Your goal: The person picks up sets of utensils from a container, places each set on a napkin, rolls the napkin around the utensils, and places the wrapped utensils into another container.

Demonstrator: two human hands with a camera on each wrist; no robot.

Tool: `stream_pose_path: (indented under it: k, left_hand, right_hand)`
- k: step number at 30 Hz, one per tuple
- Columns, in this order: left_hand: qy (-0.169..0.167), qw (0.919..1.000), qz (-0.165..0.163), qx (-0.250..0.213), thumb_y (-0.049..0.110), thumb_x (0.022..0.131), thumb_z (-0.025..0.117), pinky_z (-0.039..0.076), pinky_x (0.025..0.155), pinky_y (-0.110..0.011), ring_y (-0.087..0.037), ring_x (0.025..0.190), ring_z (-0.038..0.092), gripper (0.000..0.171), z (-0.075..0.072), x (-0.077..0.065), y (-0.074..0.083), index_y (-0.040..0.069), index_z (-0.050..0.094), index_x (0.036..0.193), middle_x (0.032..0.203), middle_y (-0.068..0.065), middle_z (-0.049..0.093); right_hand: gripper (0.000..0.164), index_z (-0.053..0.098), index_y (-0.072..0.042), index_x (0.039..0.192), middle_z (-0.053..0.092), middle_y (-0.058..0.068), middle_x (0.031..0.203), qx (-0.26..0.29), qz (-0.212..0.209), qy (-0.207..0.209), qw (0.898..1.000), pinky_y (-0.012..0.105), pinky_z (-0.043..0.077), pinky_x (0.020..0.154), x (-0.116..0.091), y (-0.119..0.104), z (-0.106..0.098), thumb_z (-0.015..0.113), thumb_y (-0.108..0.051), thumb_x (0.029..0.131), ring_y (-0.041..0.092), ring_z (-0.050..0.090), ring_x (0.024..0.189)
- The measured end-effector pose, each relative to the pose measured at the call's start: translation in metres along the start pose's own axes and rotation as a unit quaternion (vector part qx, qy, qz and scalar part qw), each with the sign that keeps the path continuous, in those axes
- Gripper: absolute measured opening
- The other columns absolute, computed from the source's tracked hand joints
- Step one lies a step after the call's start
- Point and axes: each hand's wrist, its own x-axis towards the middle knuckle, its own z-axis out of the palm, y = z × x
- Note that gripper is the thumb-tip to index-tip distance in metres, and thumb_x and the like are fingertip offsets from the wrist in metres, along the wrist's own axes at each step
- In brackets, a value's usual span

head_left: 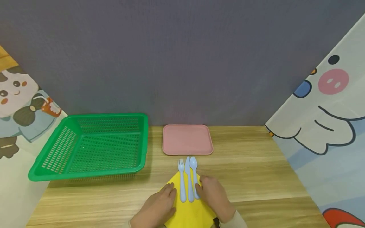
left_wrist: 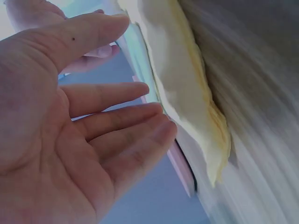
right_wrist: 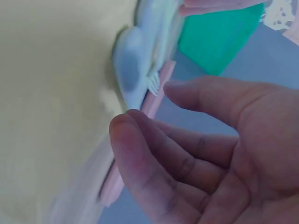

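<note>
A folded yellow napkin (head_left: pixel 189 215) lies on the table at the front, one corner pointing away. On it, side by side, are a pale blue fork (head_left: pixel 182 186), knife (head_left: pixel 188 177) and spoon (head_left: pixel 193 163), their heads reaching past its far corner. My left hand (head_left: pixel 158 204) rests at the napkin's left edge; in the left wrist view its fingers (left_wrist: pixel 135 154) are extended beside the cloth. At the right edge is my right hand (head_left: pixel 215 193), its thumb close to the spoon handle. The right wrist view shows its fingers bent, the thumb (right_wrist: pixel 205 95) apart and nothing between them.
Just beyond the cutlery lies a pink tray (head_left: pixel 187 139). A green slotted basket (head_left: pixel 105 173) stands at the back left. A grey panel (head_left: pixel 182 63) rises behind the wooden table (head_left: pixel 251 164), and cartoon-printed sheets (head_left: pixel 322 126) flank it on both sides.
</note>
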Motion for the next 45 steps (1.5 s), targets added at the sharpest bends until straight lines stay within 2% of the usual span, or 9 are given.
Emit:
stream_pose_path:
  k: [5, 10, 15, 19, 22, 26, 29, 35, 45]
  left_hand:
    - [-0.007, 0.9999, 0.01, 0.009, 0.032, 0.077, 0.071, 0.045, 0.09, -0.039, -0.031, 0.115, 0.048, 0.056, -0.005, -0.009, 0.004, -0.003, 0.055, 0.118, 0.126, -0.019, 0.05]
    - [-0.019, 0.9994, 0.022, 0.018, 0.036, 0.075, 0.072, 0.046, 0.088, -0.038, -0.029, 0.113, 0.05, 0.055, -0.004, -0.014, 0.005, 0.003, 0.058, 0.116, 0.124, -0.015, 0.053]
    - [-0.044, 0.9981, 0.042, 0.014, 0.037, 0.074, 0.074, 0.049, 0.083, -0.036, -0.028, 0.11, 0.051, 0.051, -0.005, -0.021, 0.004, 0.01, 0.06, 0.115, 0.123, -0.01, 0.052]
    - [-0.041, 0.9968, 0.068, 0.01, 0.036, 0.074, 0.074, 0.05, 0.079, -0.034, -0.027, 0.109, 0.051, 0.047, -0.002, -0.026, 0.003, 0.013, 0.061, 0.113, 0.122, -0.009, 0.052]
    - [-0.033, 0.9965, 0.077, 0.003, 0.047, 0.082, 0.062, 0.051, 0.077, -0.035, -0.027, 0.108, 0.051, 0.042, 0.003, -0.03, 0.003, 0.016, 0.064, 0.111, 0.121, -0.009, 0.052]
    - [-0.025, 0.9964, 0.081, -0.008, 0.065, 0.087, 0.035, 0.051, 0.076, -0.036, -0.027, 0.106, 0.051, 0.059, 0.007, -0.032, 0.003, 0.02, 0.066, 0.108, 0.119, -0.009, 0.053]
    - [-0.02, 0.9961, 0.085, -0.01, 0.067, 0.087, 0.028, 0.051, 0.073, -0.036, -0.026, 0.103, 0.052, 0.064, 0.008, -0.033, 0.002, 0.02, 0.067, 0.106, 0.116, -0.009, 0.053]
    - [-0.005, 0.9964, 0.084, -0.008, 0.067, 0.087, 0.029, 0.051, 0.068, -0.034, -0.024, 0.101, 0.052, 0.065, 0.011, -0.033, 0.0, 0.018, 0.066, 0.104, 0.113, -0.007, 0.053]
    - [-0.027, 0.9968, 0.071, -0.026, 0.07, 0.084, 0.031, 0.05, 0.073, -0.036, -0.024, 0.102, 0.052, 0.065, 0.009, -0.031, -0.002, 0.021, 0.066, 0.108, 0.115, -0.005, 0.051]
  right_hand:
    - [0.019, 0.064, -0.007, 0.088, 0.06, 0.0, 0.078, -0.031, -0.026, 0.007, 0.999, 0.028, 0.047, 0.051, -0.016, 0.005, -0.011, 0.07, -0.023, 0.079, 0.012, 0.055, 0.064]
    - [0.022, 0.065, -0.01, 0.09, 0.058, -0.003, 0.08, -0.07, -0.122, 0.026, 0.99, 0.028, 0.049, 0.056, -0.031, 0.017, -0.013, 0.074, -0.023, 0.075, 0.013, 0.056, 0.07]
    - [0.019, 0.063, -0.011, 0.09, 0.053, -0.006, 0.081, -0.07, -0.206, -0.013, 0.976, 0.026, 0.047, 0.061, -0.044, 0.03, -0.014, 0.072, -0.021, 0.076, 0.01, 0.05, 0.073]
    - [0.02, 0.063, -0.012, 0.094, 0.052, -0.008, 0.088, -0.029, -0.243, -0.068, 0.967, 0.025, 0.047, 0.066, -0.053, 0.035, -0.018, 0.071, -0.022, 0.078, 0.007, 0.049, 0.078]
    - [0.023, 0.063, -0.013, 0.095, 0.051, -0.01, 0.09, 0.01, -0.277, -0.084, 0.957, 0.02, 0.045, 0.065, -0.058, 0.041, -0.017, 0.073, -0.024, 0.077, 0.003, 0.046, 0.078]
    - [0.029, 0.063, -0.015, 0.095, 0.049, -0.01, 0.091, 0.034, -0.325, -0.047, 0.944, 0.014, 0.041, 0.064, -0.064, 0.05, -0.008, 0.076, -0.021, 0.07, 0.003, 0.044, 0.079]
    - [0.034, 0.063, -0.016, 0.097, 0.049, -0.01, 0.093, 0.041, -0.335, -0.025, 0.941, 0.014, 0.041, 0.067, -0.067, 0.056, -0.001, 0.077, -0.02, 0.067, 0.004, 0.045, 0.082]
    - [0.035, 0.063, -0.018, 0.098, 0.048, -0.01, 0.095, 0.039, -0.338, -0.013, 0.94, 0.014, 0.041, 0.071, -0.068, 0.062, 0.006, 0.077, -0.024, 0.067, 0.004, 0.045, 0.085]
    - [0.018, 0.062, -0.022, 0.09, 0.049, -0.015, 0.092, 0.029, -0.326, -0.008, 0.945, 0.013, 0.04, 0.068, -0.064, 0.062, 0.007, 0.073, -0.021, 0.075, 0.002, 0.045, 0.081]
